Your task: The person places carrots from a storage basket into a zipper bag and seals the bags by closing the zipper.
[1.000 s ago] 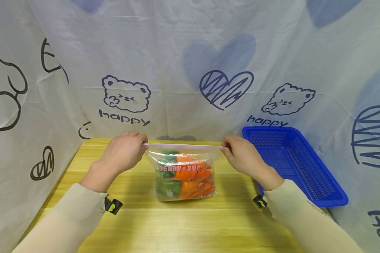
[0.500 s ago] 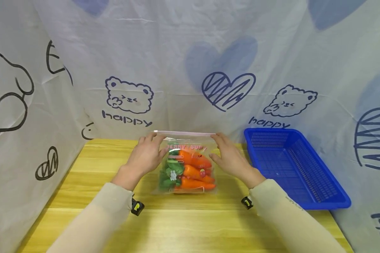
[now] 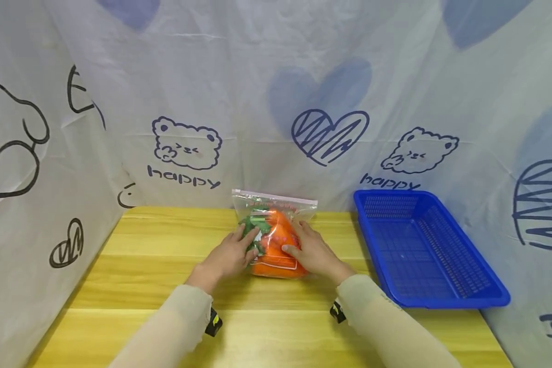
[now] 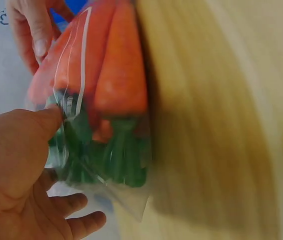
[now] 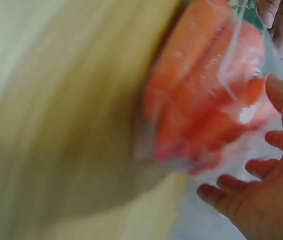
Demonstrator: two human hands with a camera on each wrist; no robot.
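A clear zip bag [image 3: 281, 200] of toy-like carrots [image 3: 276, 269] stands near the back of the wooden table. Its pale zip strip runs along the top. In the left wrist view, the green tops [image 4: 124, 160] point toward the left hand. The left hand [image 3: 229, 255] lies against the bag's left side, fingers spread and thumb on the plastic. Against the right side rests the right hand [image 3: 316, 251], its fingers also spread in the right wrist view. Neither hand curls round the bag. Whether the zip is sealed cannot be made out.
A blue plastic basket [image 3: 434, 301] with slotted walls sits to the right of the bag. Behind the table [image 3: 276, 332] hangs a white cloth [image 3: 257, 102] with printed hearts and bears, which also covers both sides.
Both hands have released the bag's top corners and come down its sides, closer together. The bag's contents have bunched toward the middle, and its top strip now slants down to the right.
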